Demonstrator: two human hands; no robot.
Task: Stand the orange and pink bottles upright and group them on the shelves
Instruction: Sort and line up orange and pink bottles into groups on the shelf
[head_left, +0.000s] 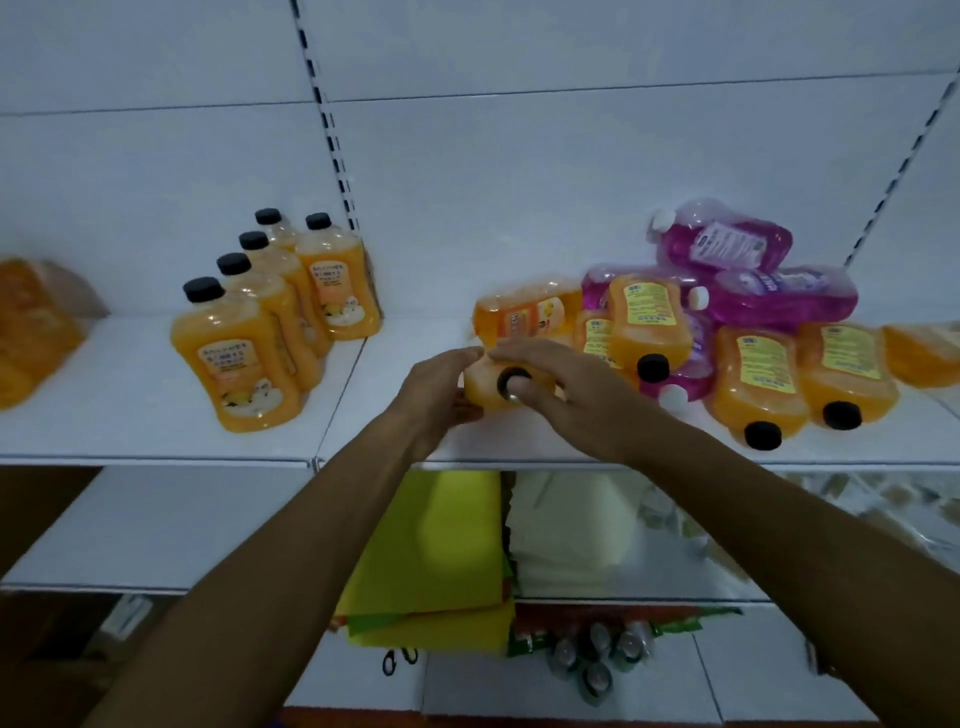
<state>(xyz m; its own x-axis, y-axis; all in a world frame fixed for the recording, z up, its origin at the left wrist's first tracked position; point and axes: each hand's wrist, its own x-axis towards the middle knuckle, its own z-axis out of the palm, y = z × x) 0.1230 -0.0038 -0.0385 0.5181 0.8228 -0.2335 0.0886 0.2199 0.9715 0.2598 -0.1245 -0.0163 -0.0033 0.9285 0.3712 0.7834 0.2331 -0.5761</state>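
Both hands hold one orange bottle (483, 387) lying on the white shelf (156, 436), its black cap pointing at me. My left hand (439, 387) grips its left side and my right hand (566, 387) covers its right side and top. Several orange bottles (244, 358) with black caps stand upright in a group at the left. At the right lies a heap of orange bottles (753, 379) mixed with pink bottles (727, 249), all on their sides. One more orange bottle (524, 314) lies just behind my hands.
A blurred orange pack (31, 332) sits at the far left of the shelf. On the shelf below lie yellow-green folded sheets (441, 545) and a white pack (571, 525). Lower down stand several small bottles (597, 660). Bare shelf shows between the upright group and my hands.
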